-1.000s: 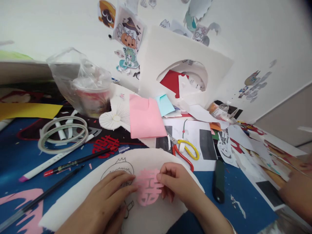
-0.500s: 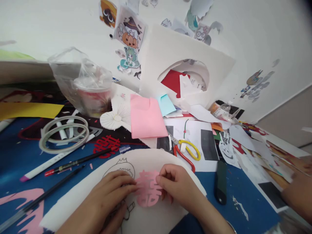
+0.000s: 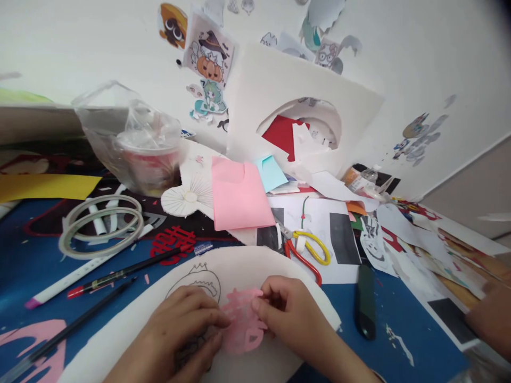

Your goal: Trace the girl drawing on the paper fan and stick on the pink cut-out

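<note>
A pink paper-cut character (image 3: pixel 241 319) with cut-out strokes is held between my hands, just over a rounded white sheet (image 3: pixel 247 258) with a line drawing (image 3: pixel 195 279) on it. The thumb and index finger of my right hand (image 3: pixel 285 308) pinch its right edge. At its left edge, the curled fingers and thumb of my left hand (image 3: pixel 195 324) close on the paper. Part of the drawing is covered by my left hand. A similar red paper-cut character (image 3: pixel 173 242) lies beyond the sheet at the left.
Scissors (image 3: pixel 305 250), a dark green cutter (image 3: pixel 365 303), pens (image 3: pixel 120 274) and tape rolls (image 3: pixel 101 226) surround the sheet. Folded pink paper (image 3: pixel 239 197) sits behind. A bagged cup (image 3: pixel 149 159) stands at the back left. Another person's hand (image 3: pixel 493 319) is at the right edge.
The paper-cut has tilted and shifted slightly down in view, its strokes now blurred. Both hands moved slightly with it, and the camera view shifted a little.
</note>
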